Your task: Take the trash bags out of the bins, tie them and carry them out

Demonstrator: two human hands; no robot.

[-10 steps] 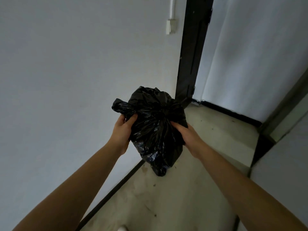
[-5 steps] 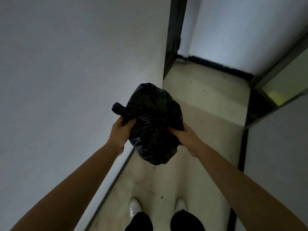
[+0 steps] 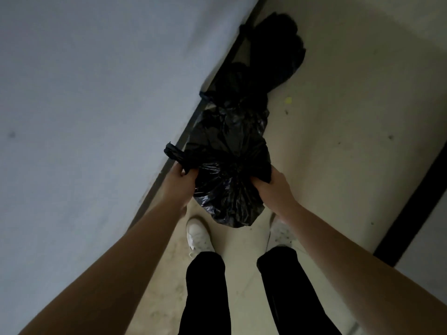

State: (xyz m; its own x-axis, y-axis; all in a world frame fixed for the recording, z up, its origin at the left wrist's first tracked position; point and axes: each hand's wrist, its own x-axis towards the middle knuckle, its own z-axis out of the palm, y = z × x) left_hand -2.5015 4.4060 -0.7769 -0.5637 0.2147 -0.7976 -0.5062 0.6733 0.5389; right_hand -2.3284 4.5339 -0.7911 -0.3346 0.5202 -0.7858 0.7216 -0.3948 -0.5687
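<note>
I hold a small black trash bag (image 3: 229, 180) in front of me, above my feet. My left hand (image 3: 180, 183) grips a twisted tail of plastic at the bag's left side. My right hand (image 3: 271, 187) clutches the gathered plastic on its right side. The bag hangs off the floor between the two hands. Beyond it, more black trash bags (image 3: 271, 59) lie on the floor against the foot of the wall.
A pale wall (image 3: 96, 105) with a dark baseboard runs along the left. The beige floor (image 3: 350, 117) stretches ahead and right, bounded on the right by a dark strip (image 3: 411, 209). My white shoes (image 3: 198, 234) and black trouser legs stand below the bag.
The view has tilted down towards the floor. The bags lying by the wall have come into sight, and the held bag now hangs lower, just above my feet. Both hands keep their grip.
</note>
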